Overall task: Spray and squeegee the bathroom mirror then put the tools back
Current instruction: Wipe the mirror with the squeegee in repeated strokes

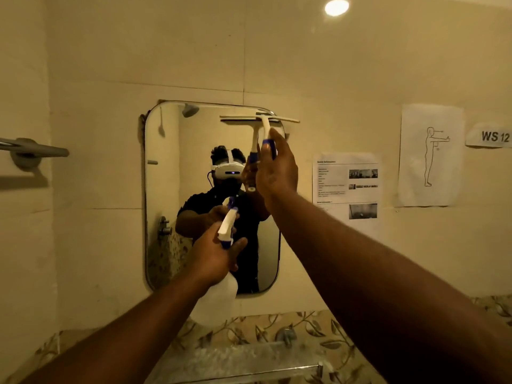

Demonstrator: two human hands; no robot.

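Observation:
A rounded wall mirror (163, 206) hangs straight ahead. My right hand (277, 170) grips the blue-and-white handle of a white squeegee (266, 120), whose blade lies flat against the mirror's top right corner and sticks out past its right edge. My left hand (219, 256) holds a white spray bottle (219, 297) by the neck, low in front of the mirror, its white-and-blue nozzle pointing at the glass. The mirror reflects both tools and the person wearing a headset.
A glass shelf (249, 364) with a metal rail runs under the mirror, above a leaf-patterned tile band. A grey towel bar (36, 149) juts from the left wall. Paper sheets (430, 155) and a "WS 12" label (489, 135) are stuck on the wall to the right.

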